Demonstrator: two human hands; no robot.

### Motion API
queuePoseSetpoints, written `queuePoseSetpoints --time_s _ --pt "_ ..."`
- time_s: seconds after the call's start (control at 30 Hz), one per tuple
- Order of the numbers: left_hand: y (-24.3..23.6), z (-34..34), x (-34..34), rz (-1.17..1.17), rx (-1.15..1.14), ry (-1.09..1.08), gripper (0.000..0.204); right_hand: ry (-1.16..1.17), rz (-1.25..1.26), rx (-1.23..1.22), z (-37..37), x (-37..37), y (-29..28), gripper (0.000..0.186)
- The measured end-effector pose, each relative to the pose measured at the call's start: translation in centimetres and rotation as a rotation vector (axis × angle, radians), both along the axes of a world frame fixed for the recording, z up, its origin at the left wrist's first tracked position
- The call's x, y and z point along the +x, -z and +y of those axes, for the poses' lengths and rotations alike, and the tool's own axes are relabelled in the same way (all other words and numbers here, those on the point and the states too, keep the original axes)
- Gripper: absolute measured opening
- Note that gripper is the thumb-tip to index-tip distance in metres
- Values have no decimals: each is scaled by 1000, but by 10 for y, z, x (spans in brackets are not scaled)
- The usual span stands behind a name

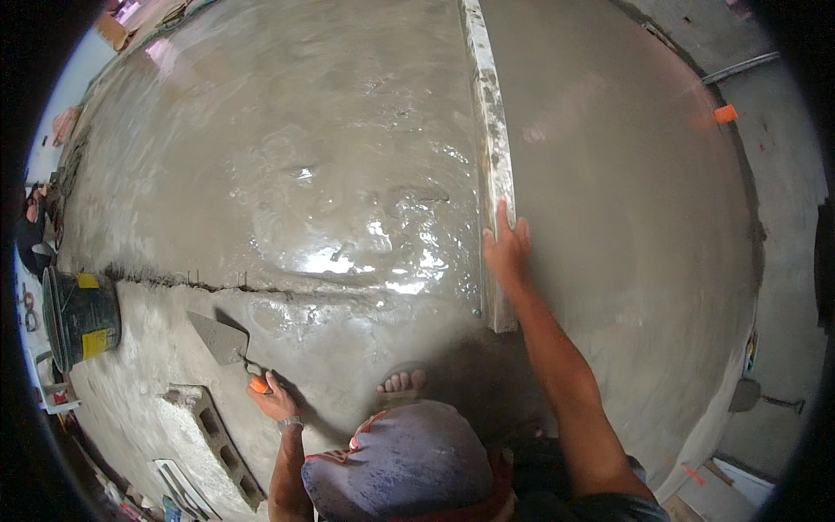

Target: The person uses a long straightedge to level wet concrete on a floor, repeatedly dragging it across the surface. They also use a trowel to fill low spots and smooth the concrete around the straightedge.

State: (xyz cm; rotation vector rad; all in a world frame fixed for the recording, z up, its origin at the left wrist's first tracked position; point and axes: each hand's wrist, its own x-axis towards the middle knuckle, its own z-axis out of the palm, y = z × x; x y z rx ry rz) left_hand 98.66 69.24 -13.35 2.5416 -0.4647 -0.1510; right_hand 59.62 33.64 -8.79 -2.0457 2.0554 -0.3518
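Note:
My left hand (274,403), with a watch at the wrist, is closed round the orange handle of a pointed trowel (222,339). The trowel's blade points up and left, over the smooth grey surface just in front of the rough edge. Farther right, my right hand (509,252) grips the near part of a long, cement-spattered straightedge (496,139), its index finger stretched along the top. The straightedge runs away from me between wet, shiny mortar (348,191) on its left and smoother grey mortar (626,200) on its right. A bare foot (404,381) stands between my arms.
A dark bucket (83,317) with yellow patches stands at the left, with a hollow concrete block (196,418) nearer me. Another person (36,230) is at the far left edge. A small orange object (724,114) sits at the right border. A cap (417,461) fills the lower middle.

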Motion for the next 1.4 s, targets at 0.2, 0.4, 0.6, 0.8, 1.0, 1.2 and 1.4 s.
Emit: queuePoseSetpoints --time_s 0.2,0.4,0.6,0.8,1.0,1.2,1.4 --pt "3 2 1 -52 -22 4 50 -11 -36 -16 -7 2 -4 77" --pt "1 1 -2 -96 -8 22 48 -39 40 -38 1 -2 2 76" --pt "-1 2 1 -52 -21 37 47 -30 -12 -67 -9 4 -2 77" --pt "10 8 6 -63 -41 29 46 -35 -5 6 -2 2 4 76" --pt "0 0 -1 -20 -22 4 44 -1 28 -34 -7 5 1 76" --pt "1 2 0 -107 -14 42 44 -26 3 47 2 7 -2 75" --pt "2 1 1 -78 -26 51 44 -13 15 -81 -3 10 5 76"
